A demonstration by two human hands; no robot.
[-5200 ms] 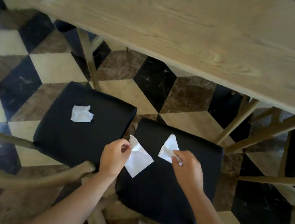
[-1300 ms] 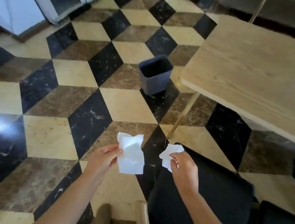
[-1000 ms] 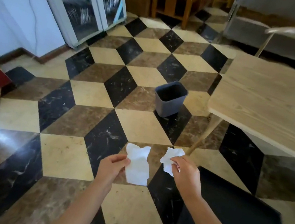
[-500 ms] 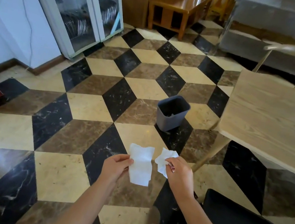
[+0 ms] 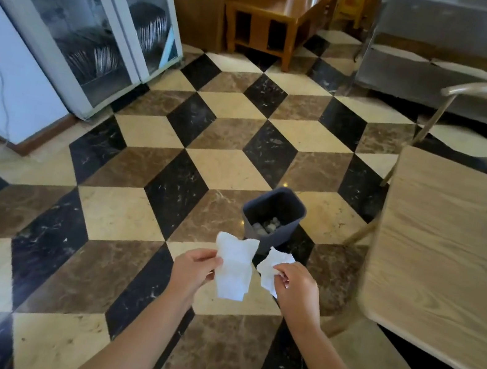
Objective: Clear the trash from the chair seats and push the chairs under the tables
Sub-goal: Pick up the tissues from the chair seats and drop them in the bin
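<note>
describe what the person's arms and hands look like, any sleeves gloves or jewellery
Both forearms are bare as far as the frame shows: no sleeves reach into view. The left hand and right hand wear no gloves, and no rings, watch or bracelets show on the fingers or wrists. The fingernails look short and plain.

Waste bin [image 5: 272, 218] on the floor [image 5: 119, 214], left of the table [image 5: 451, 253]; two tissues [image 5: 233, 270] held side by side just before it; cabinet [image 5: 80, 15] far left.
</note>
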